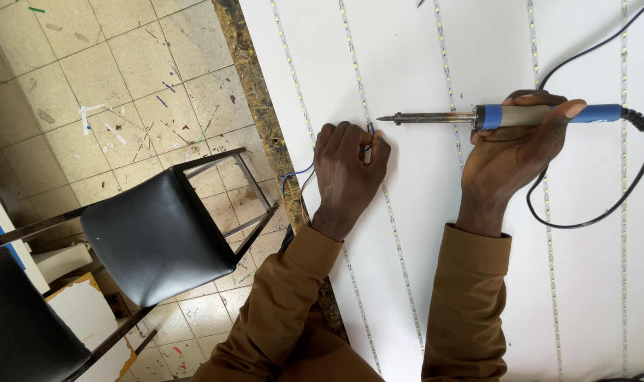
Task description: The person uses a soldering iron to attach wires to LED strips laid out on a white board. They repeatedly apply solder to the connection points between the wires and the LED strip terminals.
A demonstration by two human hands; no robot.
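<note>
Near the centre of the frame, the left hand (347, 173) is resting knuckles-up on a white panel (591, 297), its fingers curled in tight and pinching the end of a thin blue wire (299, 172) against one of the LED strips (396, 247) that are running in pale dotted lines from top to bottom of the panel. The wire is looping out leftward from under the hand toward the panel's worn, paint-flecked edge.

In the upper right, the right hand (516, 152) is gripping a soldering iron (506, 115) by its blue handle, fingers wrapped round it and the thumb lying along the top. The iron is lying level, its metal tip pointing left and hovering just beside the left hand's fingertips, apart from them. Its black cord (637, 180) is curling down and back across the right side of the panel.

At the lower left, a black-seated chair (156, 237) is standing on a paint-spattered tiled floor (110, 64).
</note>
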